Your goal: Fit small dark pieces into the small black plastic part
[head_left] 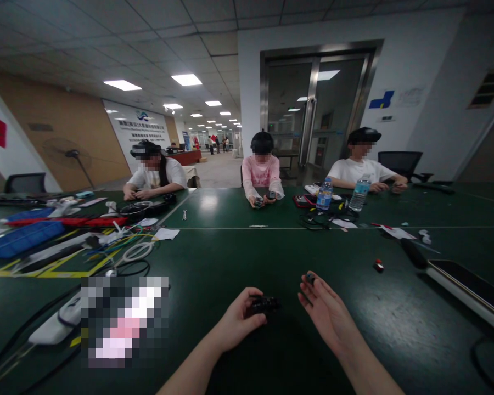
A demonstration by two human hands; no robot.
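My left hand (242,323) grips a small black object (268,304) between thumb and fingers, just above the green table. The object looks like a flat, dark part with fine detail; its exact kind cannot be made out. To its right, my right hand (324,310) is raised with the palm turned inward. Its fingertips pinch a tiny dark grey piece (310,278), too small to name. The two hands are apart, with a gap between the black object and the small piece. A small red and black item (379,265) lies on the table beyond my right hand.
A white power strip (60,318) with cables and a blue tray (24,240) lie left. On the right rests a flat dark device (473,288). Two bottles, one a blue-labelled bottle (324,193), stand at the back. Three people sit across the green table (214,258).
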